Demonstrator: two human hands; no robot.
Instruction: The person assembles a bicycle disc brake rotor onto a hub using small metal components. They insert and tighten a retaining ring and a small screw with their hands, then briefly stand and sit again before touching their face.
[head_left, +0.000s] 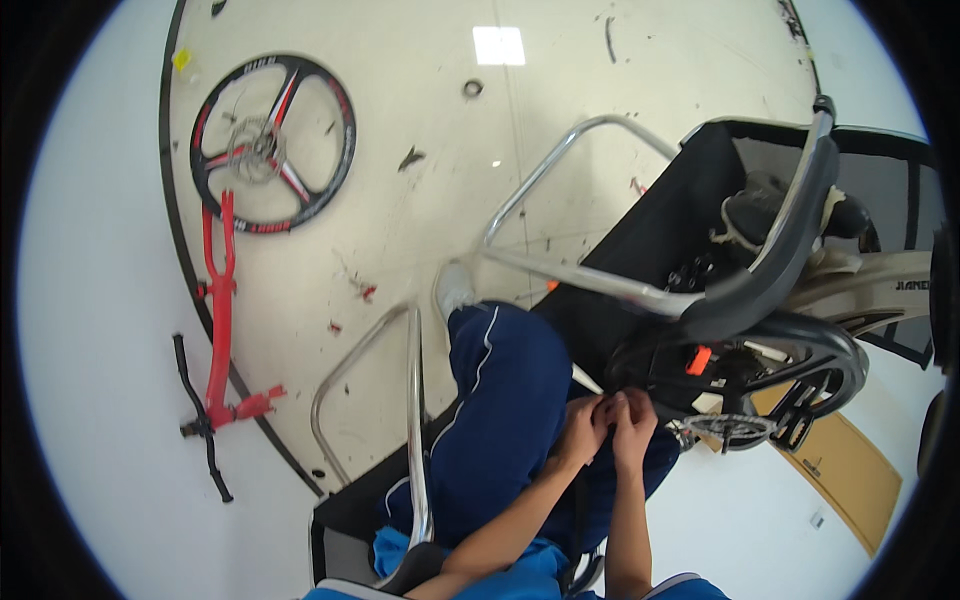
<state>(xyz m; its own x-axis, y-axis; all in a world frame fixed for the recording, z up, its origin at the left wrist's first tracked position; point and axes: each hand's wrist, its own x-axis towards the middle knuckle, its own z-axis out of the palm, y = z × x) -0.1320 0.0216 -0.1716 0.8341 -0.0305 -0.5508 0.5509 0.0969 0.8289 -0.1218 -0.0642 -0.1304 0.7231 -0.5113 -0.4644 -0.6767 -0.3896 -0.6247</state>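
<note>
Both hands meet over the lap, at the near rim of a black spoked bicycle wheel (814, 330) that leans by the bench seat. My left hand (586, 427) has its fingertips together with those of my right hand (634, 420); whatever small thing lies between them is hidden. Beside the wheel are a chainring with crank (731, 427) and a black pedal (796, 433). An orange piece (699, 360) shows among the spokes. A pale bicycle frame (892, 281) lies further right, with dark parts and some torn wrapping near it.
Metal armrests (416, 420) flank the black bench (660, 202). On the floor at left lie a three-spoke wheel with a brake disc (346, 161), a red bicycle fork and frame part (220, 337) and a black handlebar (214, 465). A small ring (473, 88) and scattered scraps dot the floor.
</note>
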